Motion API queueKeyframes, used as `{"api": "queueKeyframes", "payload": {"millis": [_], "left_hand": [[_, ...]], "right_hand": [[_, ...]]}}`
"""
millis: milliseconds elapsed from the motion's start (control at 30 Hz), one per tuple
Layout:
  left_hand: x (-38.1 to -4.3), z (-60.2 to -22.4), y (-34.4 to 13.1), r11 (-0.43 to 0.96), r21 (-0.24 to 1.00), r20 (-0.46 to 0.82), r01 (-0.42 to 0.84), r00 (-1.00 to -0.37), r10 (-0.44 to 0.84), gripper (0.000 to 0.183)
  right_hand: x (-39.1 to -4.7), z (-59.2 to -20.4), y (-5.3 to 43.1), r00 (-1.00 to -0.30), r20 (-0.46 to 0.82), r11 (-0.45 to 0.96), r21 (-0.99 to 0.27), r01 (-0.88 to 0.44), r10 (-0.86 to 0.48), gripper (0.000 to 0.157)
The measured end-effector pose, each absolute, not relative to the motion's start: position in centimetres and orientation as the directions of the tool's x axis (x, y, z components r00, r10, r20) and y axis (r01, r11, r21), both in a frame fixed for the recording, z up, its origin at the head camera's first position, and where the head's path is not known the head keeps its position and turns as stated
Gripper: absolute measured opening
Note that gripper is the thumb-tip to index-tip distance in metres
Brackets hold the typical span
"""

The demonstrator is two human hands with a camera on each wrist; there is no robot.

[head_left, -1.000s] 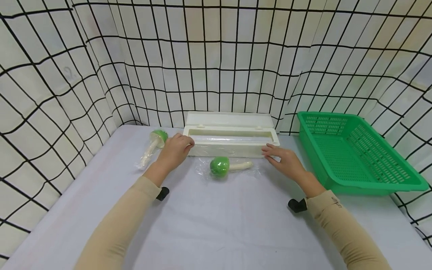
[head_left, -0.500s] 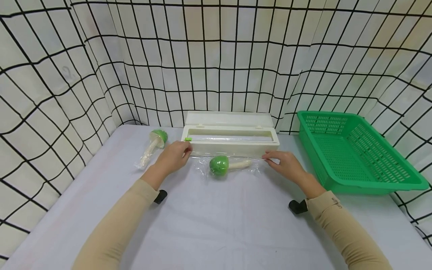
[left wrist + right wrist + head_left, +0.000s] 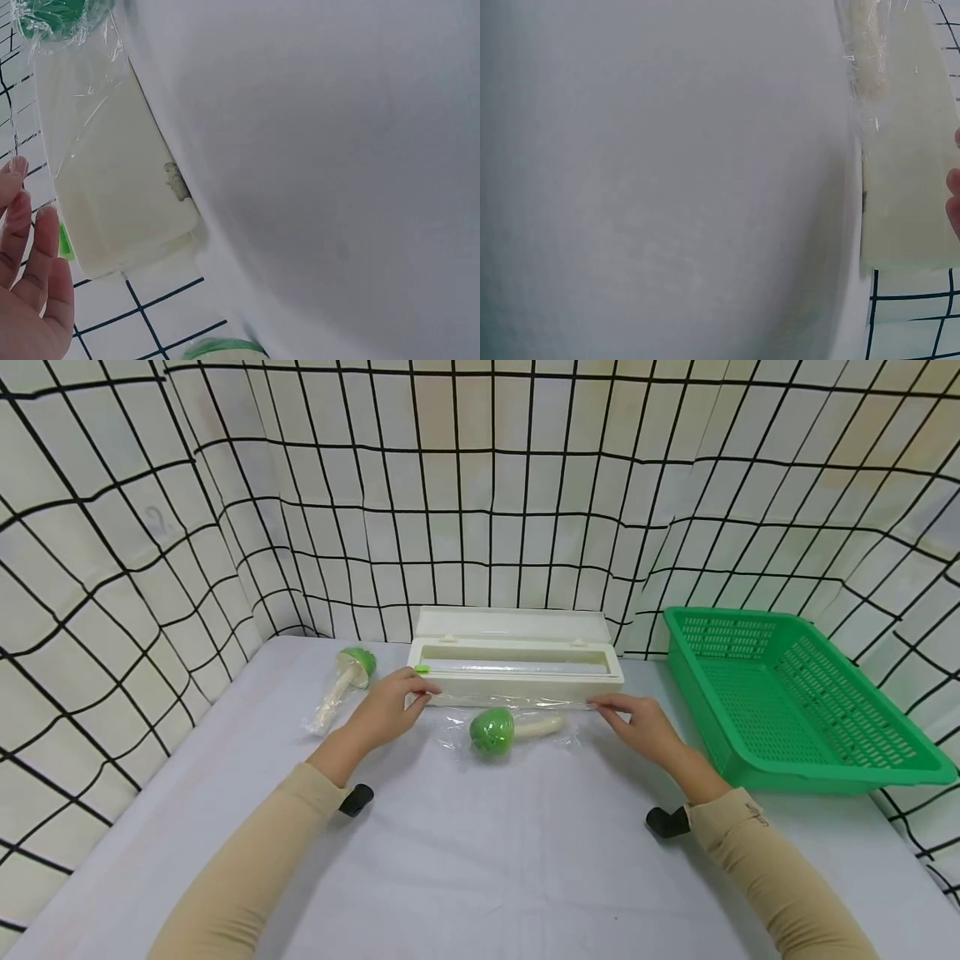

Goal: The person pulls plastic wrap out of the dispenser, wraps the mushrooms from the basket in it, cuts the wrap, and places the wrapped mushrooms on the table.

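Note:
In the head view, my left hand (image 3: pixel 384 712) and right hand (image 3: pixel 641 728) pinch the two ends of a clear cling film (image 3: pixel 517 702) edge. It stretches along the front of an open white cling film dispenser (image 3: pixel 517 687). A green slider (image 3: pixel 422 669) sits at the dispenser's left end, by my left fingers. Just in front lies a toy mushroom with a green cap (image 3: pixel 492 732) and white stem, film around it. The left wrist view shows thumb and index finger meeting on the film. Only fingertips (image 3: pixel 953 196) of the right hand show in its wrist view.
A second film-wrapped mushroom (image 3: pixel 356 667) lies left of the dispenser. On the right stands a green plastic basket (image 3: pixel 802 693). Black wire grid panels (image 3: pixel 487 510) border the white-covered table (image 3: pixel 480 860) at the back and sides.
Both hands have come down from the dispenser's top front edge, drawing the film edge with them. The green slider, hidden behind my left hand before, now shows. The mushrooms stay in place.

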State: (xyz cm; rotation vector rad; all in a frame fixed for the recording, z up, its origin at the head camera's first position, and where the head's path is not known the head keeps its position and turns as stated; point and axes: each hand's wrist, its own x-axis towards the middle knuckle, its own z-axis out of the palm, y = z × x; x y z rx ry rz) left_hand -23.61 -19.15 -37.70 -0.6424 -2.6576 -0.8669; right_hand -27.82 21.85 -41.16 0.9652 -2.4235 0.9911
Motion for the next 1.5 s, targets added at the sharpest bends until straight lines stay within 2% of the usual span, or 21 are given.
{"api": "queueKeyframes", "payload": {"millis": [100,267,367,500,667,800,1000,1200,1367,1500], "left_hand": [[-23.6,-37.6,-19.1,0.695,0.563,0.352,0.446,-0.891,0.287,0.018],[-23.6,-37.3,-19.1,0.613,0.698,0.287,0.370,-0.929,0.234,0.016],[-23.6,-37.2,-19.3,0.558,0.757,0.245,0.340,-0.939,0.241,0.016],[-23.6,-37.2,-19.5,0.518,0.790,0.199,0.328,-0.937,0.288,0.016],[-23.5,-37.3,-19.7,0.458,0.824,0.150,0.334,-0.908,0.391,0.016],[-23.4,-37.6,-19.8,0.438,0.834,0.126,0.336,-0.888,0.443,0.017],[-23.3,-38.1,-19.3,0.517,0.790,0.053,0.329,-0.877,0.478,0.018],[-22.9,-38.4,-18.6,0.557,0.751,0.028,0.353,-0.861,0.508,0.025],[-22.9,-38.4,-18.3,0.570,0.729,0.003,0.378,-0.835,0.551,0.031],[-23.0,-38.4,-17.9,0.605,0.698,-0.026,0.384,-0.830,0.557,0.032]], "right_hand": [[-27.7,-41.0,22.0,-0.747,0.491,0.464,-0.586,-0.664,-0.448,0.022],[-27.4,-40.7,22.4,-0.825,0.348,0.335,-0.790,-0.514,-0.444,0.022],[-27.3,-40.5,22.8,-0.831,0.299,0.260,-0.852,-0.454,-0.469,0.021],[-27.0,-40.5,23.1,-0.810,0.255,0.227,-0.877,-0.424,-0.527,0.019],[-26.8,-40.9,23.4,-0.785,0.184,0.292,-0.859,-0.421,-0.591,0.017],[-26.7,-41.0,23.2,-0.754,0.146,0.371,-0.801,-0.470,-0.640,0.016],[-26.6,-40.8,22.7,-0.715,0.101,0.467,-0.693,-0.549,-0.691,0.017],[-26.7,-41.0,22.2,-0.692,0.088,0.495,-0.636,-0.593,-0.717,0.020],[-26.7,-40.8,21.8,-0.654,0.082,0.492,-0.590,-0.640,-0.752,0.015],[-26.7,-40.5,21.3,-0.672,0.068,0.515,-0.587,-0.624,-0.737,0.018]]}}
